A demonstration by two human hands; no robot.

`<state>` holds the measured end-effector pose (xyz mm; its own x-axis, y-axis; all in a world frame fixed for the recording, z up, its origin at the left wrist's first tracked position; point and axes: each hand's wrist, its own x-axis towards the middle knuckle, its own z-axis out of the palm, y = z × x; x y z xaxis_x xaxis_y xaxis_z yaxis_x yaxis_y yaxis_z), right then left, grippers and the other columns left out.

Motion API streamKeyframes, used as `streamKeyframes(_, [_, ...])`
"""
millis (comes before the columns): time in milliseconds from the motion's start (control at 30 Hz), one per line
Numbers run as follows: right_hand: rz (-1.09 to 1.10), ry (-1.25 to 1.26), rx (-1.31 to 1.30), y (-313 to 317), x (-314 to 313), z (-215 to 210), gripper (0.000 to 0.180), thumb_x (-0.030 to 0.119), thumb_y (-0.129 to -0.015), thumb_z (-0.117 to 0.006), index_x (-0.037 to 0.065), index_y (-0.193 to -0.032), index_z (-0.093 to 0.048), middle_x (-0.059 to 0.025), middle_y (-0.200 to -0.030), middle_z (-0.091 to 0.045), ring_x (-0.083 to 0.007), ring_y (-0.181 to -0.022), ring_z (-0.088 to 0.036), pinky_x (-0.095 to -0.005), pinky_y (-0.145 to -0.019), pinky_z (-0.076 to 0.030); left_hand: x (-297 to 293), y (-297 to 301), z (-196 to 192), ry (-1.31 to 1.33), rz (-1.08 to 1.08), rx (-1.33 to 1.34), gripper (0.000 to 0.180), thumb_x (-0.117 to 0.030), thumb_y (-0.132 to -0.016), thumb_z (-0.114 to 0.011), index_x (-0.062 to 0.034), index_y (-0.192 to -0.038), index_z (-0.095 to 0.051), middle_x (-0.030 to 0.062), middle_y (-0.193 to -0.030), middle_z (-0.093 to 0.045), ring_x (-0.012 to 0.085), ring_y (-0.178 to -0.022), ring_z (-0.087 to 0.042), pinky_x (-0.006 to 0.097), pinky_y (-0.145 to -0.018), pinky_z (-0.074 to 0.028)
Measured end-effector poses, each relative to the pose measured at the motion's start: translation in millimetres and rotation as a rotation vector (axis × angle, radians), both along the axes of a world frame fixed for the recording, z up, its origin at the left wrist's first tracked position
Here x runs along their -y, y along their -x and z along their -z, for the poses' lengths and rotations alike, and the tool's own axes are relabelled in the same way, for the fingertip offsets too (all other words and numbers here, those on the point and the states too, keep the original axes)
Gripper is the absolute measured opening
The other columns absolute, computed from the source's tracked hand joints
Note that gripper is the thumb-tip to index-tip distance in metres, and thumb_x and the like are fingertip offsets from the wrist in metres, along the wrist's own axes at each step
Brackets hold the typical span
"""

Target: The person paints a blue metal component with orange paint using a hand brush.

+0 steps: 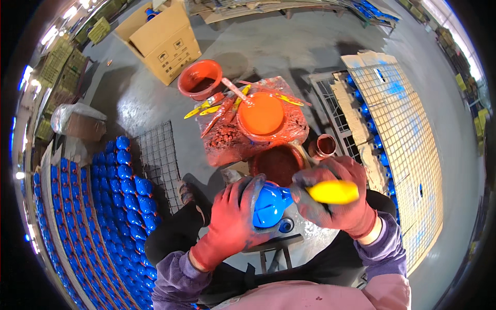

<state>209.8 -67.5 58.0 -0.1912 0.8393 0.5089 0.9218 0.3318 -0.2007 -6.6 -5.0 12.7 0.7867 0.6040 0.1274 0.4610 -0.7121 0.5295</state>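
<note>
A glossy blue rounded piece (269, 206) with a narrower neck is in my left hand (233, 216), in a red and dark-stained glove. Its neck points right, toward my other hand. My right hand (335, 194), gloved alike, is closed around a yellow-handled paintbrush (333, 192). The brush's head is hidden behind the fingers, close to the neck of the blue piece. Just beyond my hands, a bowl of orange paint (261, 113) sits on a paint-crusted stand (222, 150). A dark red basin (279, 163) is below it, partly covered by my hands.
Several yellow-handled brushes (209, 110) lie by the orange paint, near a red bucket (200, 80) and a small paint pot (325, 145). Rows of blue pieces (124, 191) are stacked at left. A wire rack with cardboard (403, 139) stands at right, a carton (168, 46) at far left.
</note>
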Motion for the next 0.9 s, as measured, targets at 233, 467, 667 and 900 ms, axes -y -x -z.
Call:
streamKeyframes(233, [-0.139, -0.189, 0.019, -4, 9, 6, 0.042, 0.032, -0.062, -0.074, 0.008, -0.093, -0.060, -0.0085, -0.087, -0.062, -0.0266, -0.074, -0.059, -0.0394, -0.071, -0.046, -6, 0, 0, 0.323, -0.156, 0.153, 0.096, -0.038, -0.057, -0.083, -0.0003, -0.132, -0.038, 0.0197, -0.117, -0.050, 0.0366, -0.102, -0.055, 0.044, -0.088, -0.045])
streamKeyframes(467, [-0.085, -0.070, -0.679, -2, -2, 14, 0.031, 0.025, -0.084, -0.062, -0.001, -0.100, -0.056, -0.0139, -0.092, -0.061, -0.0227, -0.075, -0.061, -0.0328, -0.068, -0.049, 0, -2, -3, 1.079, -0.190, 0.600, 0.073, -0.027, -0.072, -0.077, 0.0010, -0.129, -0.041, 0.0109, -0.116, -0.054, 0.0184, -0.106, -0.054, 0.033, -0.092, -0.044])
streamKeyframes(667, [-0.035, 0.076, -1.431, 13, -2, 18, 0.027, 0.014, -0.087, -0.058, -0.004, -0.107, -0.055, -0.0121, -0.098, -0.061, -0.0200, -0.086, -0.062, -0.0304, -0.076, -0.049, 8, 4, 13, 1.934, -0.183, 0.961, 0.058, -0.022, -0.082, -0.059, 0.0010, -0.133, -0.040, 0.0130, -0.125, -0.054, 0.0226, -0.112, -0.055, 0.038, -0.098, -0.043])
streamKeyframes(900, [0.009, 0.041, -1.638, 16, -3, 41, 0.026, 0.017, -0.091, -0.053, -0.003, -0.107, -0.054, -0.0156, -0.107, -0.057, -0.0224, -0.091, -0.058, -0.0365, -0.079, -0.049, 15, 4, 31, 2.447, 0.541, 1.163, 0.092, -0.070, -0.082, -0.040, 0.0001, -0.140, -0.030, 0.0286, -0.125, -0.048, 0.0379, -0.098, -0.059, 0.044, -0.078, -0.053])
